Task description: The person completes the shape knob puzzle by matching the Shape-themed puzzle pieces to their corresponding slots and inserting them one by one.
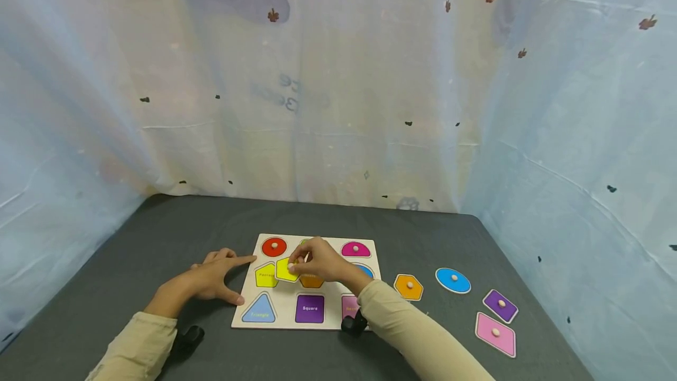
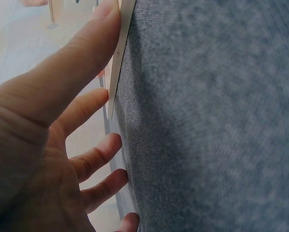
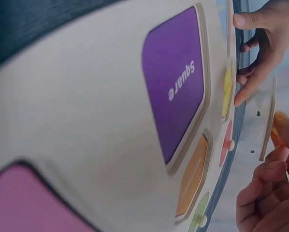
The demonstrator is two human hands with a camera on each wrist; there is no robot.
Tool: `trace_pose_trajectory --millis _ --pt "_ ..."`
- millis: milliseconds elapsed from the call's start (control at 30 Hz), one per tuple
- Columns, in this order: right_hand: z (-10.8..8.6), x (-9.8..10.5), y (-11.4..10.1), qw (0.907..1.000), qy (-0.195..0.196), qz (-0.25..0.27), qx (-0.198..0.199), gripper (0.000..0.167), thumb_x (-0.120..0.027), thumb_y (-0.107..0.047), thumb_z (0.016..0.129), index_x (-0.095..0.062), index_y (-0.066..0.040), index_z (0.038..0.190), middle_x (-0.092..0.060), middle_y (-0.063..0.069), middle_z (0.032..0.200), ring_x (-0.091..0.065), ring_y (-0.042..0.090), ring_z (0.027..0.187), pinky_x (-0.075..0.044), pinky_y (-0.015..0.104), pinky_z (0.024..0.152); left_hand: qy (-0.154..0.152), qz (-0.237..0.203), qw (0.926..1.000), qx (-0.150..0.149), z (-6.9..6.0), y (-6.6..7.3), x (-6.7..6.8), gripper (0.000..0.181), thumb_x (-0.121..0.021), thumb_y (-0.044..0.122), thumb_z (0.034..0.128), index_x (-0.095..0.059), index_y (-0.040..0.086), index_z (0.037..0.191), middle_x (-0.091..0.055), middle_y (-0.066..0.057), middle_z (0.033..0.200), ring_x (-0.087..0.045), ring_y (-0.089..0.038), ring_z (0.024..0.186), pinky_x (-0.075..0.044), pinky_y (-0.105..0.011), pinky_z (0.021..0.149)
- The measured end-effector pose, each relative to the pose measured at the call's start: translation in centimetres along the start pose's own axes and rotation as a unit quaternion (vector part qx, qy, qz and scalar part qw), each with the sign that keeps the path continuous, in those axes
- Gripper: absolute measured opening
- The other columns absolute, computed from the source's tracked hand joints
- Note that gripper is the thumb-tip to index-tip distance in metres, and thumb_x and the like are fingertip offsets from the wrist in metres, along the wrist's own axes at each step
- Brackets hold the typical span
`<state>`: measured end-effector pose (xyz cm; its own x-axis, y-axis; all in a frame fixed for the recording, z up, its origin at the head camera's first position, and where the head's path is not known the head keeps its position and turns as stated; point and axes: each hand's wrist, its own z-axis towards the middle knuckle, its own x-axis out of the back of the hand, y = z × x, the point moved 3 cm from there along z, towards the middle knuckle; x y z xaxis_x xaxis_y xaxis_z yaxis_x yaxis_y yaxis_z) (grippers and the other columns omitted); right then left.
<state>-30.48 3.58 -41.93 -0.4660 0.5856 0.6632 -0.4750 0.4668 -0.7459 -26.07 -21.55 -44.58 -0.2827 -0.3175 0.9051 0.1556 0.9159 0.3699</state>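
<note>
A wooden shape puzzle board [image 1: 285, 309] lies on the dark table. Over its middle row, my right hand [image 1: 324, 260] pinches a yellow pentagon piece [image 1: 286, 272] by its knob. The piece is tilted above the board, just right of the yellow pentagon recess [image 1: 264, 277]; in the right wrist view the piece [image 3: 268, 130] shows edge-on, apart from the board. My left hand [image 1: 210, 279] has its fingers spread, with thumb and forefinger touching the board's left edge. Up close, the left thumb [image 2: 81, 58] rests along that edge.
Red circle [image 1: 274, 246] and magenta semicircle [image 1: 355, 249] knobbed pieces sit in the top row. Right of the board lie an orange hexagon [image 1: 408, 291], a blue oval [image 1: 453, 281], a purple rectangle [image 1: 499, 309] and a pink parallelogram [image 1: 495, 337]. A patterned curtain [image 1: 338, 104] surrounds the table.
</note>
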Motion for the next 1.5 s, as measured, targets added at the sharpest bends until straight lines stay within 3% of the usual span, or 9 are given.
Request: trace_pose_trajectory --millis 567,900,1167,1500 --pt "2.2 -2.7 -1.3 0.9998 -0.012 -0.011 0.009 0.007 -0.077 -0.007 0.089 -0.077 -0.001 0.092 -0.051 -0.003 0.066 -0.046 0.006 0.062 -0.036 0.015 0.057 0.003 0.002 0.9999 -0.011 -0.1 0.2 0.2 0.098 -0.091 0.049 0.0684 -0.046 0.024 0.153 -0.045 -0.017 0.135 -0.040 -0.045 0.125 -0.032 -0.080 0.093" --pt "3.1 -3.6 -1.3 0.9986 -0.023 -0.044 -0.018 0.006 -0.076 -0.008 0.090 -0.077 -0.003 0.094 -0.055 -0.004 0.069 -0.047 0.004 0.066 -0.038 0.015 0.059 0.002 0.001 1.0000 -0.008 -0.2 0.3 0.3 0.099 -0.091 0.049 0.0682 -0.046 0.024 0.152 -0.045 -0.017 0.135 -0.040 -0.044 0.125 -0.032 -0.079 0.093" --pt "3.3 -3.8 -1.3 0.9979 -0.022 -0.039 -0.048 0.005 -0.077 -0.010 0.090 -0.078 -0.006 0.092 -0.054 -0.003 0.068 -0.048 0.007 0.063 -0.039 0.017 0.057 -0.002 -0.002 1.0000 -0.008 -0.2 0.3 0.4 0.099 -0.090 0.050 0.0688 -0.045 0.025 0.153 -0.045 -0.017 0.135 -0.040 -0.044 0.125 -0.033 -0.077 0.092" --pt "3.7 -4.2 -1.2 0.9967 -0.024 -0.057 -0.053 0.004 -0.077 -0.010 0.090 -0.077 -0.007 0.088 -0.053 -0.004 0.065 -0.046 0.006 0.060 -0.037 0.016 0.055 -0.001 -0.008 1.0000 -0.002 -0.5 0.6 0.5 0.099 -0.091 0.049 0.0679 -0.046 0.024 0.153 -0.045 -0.017 0.135 -0.040 -0.044 0.125 -0.032 -0.077 0.093"
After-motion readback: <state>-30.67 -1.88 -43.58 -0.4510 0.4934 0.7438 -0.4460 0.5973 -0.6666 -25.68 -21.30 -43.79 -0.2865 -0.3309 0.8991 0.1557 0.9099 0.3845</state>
